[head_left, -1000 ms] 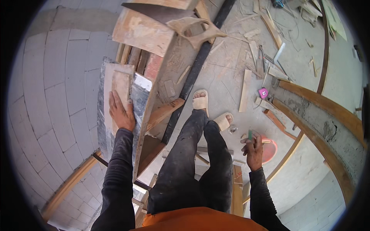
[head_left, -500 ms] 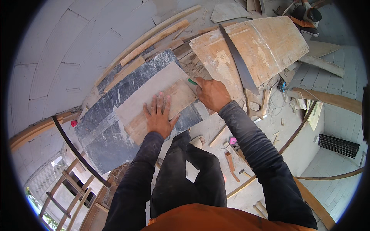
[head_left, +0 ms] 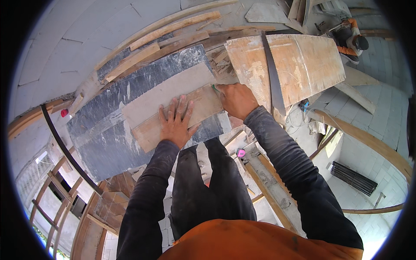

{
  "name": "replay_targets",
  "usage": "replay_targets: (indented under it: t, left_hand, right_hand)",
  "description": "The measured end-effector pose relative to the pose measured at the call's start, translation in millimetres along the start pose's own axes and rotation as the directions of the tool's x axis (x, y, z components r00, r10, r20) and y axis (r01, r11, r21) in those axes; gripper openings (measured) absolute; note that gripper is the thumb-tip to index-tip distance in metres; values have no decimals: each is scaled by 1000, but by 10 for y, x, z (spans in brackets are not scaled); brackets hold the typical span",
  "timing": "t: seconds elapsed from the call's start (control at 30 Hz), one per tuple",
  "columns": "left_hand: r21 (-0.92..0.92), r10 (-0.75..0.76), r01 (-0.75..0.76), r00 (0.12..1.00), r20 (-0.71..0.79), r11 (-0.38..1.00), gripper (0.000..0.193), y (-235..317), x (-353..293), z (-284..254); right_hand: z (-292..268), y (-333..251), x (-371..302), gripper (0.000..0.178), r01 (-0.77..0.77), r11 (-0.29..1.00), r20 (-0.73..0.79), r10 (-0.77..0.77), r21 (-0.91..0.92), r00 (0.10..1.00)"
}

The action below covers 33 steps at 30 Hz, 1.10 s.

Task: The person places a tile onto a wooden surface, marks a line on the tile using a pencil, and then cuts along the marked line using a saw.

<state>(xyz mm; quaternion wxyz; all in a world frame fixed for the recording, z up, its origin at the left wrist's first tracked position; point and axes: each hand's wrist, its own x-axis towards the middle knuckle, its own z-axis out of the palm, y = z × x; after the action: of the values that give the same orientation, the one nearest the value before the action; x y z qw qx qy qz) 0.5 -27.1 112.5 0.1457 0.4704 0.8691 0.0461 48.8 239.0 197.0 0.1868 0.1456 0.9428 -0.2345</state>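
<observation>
"Where does your left hand (head_left: pixel 175 123) rest?"

"At the centre of the frame, palm down, its fingers spread and grasping nothing. They lie on the narrow board (head_left: pixel 201 102), about midway along it."

"And which way does that board run?"

"Its long axis slants from lower left of centre up toward the right, and its upper-right end stops just beside my right hand (head_left: pixel 237 100). So my left is nearer the middle, my right nearer the end."

"Is your right hand bare?"

"No, its fingers are curled around a slim green stick (head_left: pixel 215 88). Only a bit of it shows, by that end; I can't tell whether its tip touches the wood."

"What lies past the board?"

"The pale board (head_left: pixel 173 89) runs parallel along its upper side; how far the two overlap, I can't tell. Both are on the dark tabletop (head_left: pixel 104 143). Farther off, at upper right, a saw (head_left: pixel 271 71) lies across a plywood panel (head_left: pixel 307 60), and beyond it I see another person (head_left: pixel 353 41) crouching."
</observation>
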Motion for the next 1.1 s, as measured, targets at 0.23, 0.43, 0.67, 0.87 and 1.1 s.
replay_targets:
  t: [0.23,0.43,0.67,0.87,1.1]
  left_hand:
    - [12,-7,7,1000,-5,1000,93,8,-6,-29]
    - [-133,-24,22,1000,-17,991,101,-6,52,-53]
    - [-466,-117,39,983,-140,884,81,-168,-27,-769]
    - [-904,-308,17,937,163,-427,71,-237,-306,-1873]
    - [-502,-486,-498,858,-166,-707,85,226,-483,-2587]
  right_hand:
    - [-7,122,-1002,31,-95,992,296,116,-83,948]
    - [-70,295,-1695,35,-222,952,11,224,211,974]
    - [75,317,-2281,31,-350,851,-13,385,392,923]
    - [-75,125,-2338,39,-478,413,325,388,775,862]
    - [-800,-899,-2282,45,-348,99,348,14,932,937]
